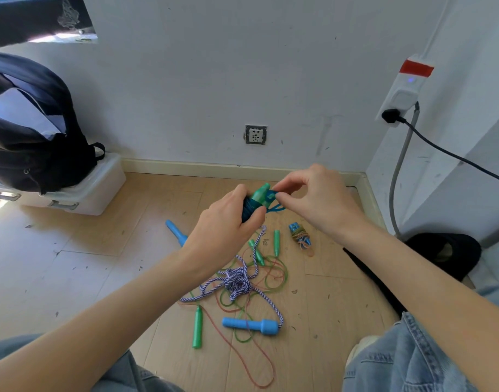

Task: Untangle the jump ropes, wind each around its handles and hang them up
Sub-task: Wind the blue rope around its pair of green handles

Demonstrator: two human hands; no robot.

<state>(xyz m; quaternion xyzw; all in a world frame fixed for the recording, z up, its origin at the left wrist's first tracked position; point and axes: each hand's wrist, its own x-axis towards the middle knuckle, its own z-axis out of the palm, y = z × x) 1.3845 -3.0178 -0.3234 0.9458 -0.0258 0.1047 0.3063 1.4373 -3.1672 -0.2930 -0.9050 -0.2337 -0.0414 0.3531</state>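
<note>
My left hand [228, 222] grips a pair of green handles [260, 193] with dark blue rope wound around them. My right hand [316, 196] pinches the loose end of that blue rope [271, 198] beside the handle tips. Below on the floor lies a tangle: a purple-and-white braided rope [238, 281] knotted in a clump, joined to a blue handle [251, 326], with a second blue handle [176, 234] partly behind my left wrist. Thin green and red cords [273, 274] loop through it, with green handles [197, 328] scattered around. A wound bundle with blue handles [299, 235] lies to the right.
A dark backpack [30, 131] rests on a white storage box [92, 190] at the left. A wall socket [256, 134] sits in the back wall. A power strip [403, 91] with cables hangs on the right wall, above a black object [446, 253]. My denim-clad knees frame the bottom.
</note>
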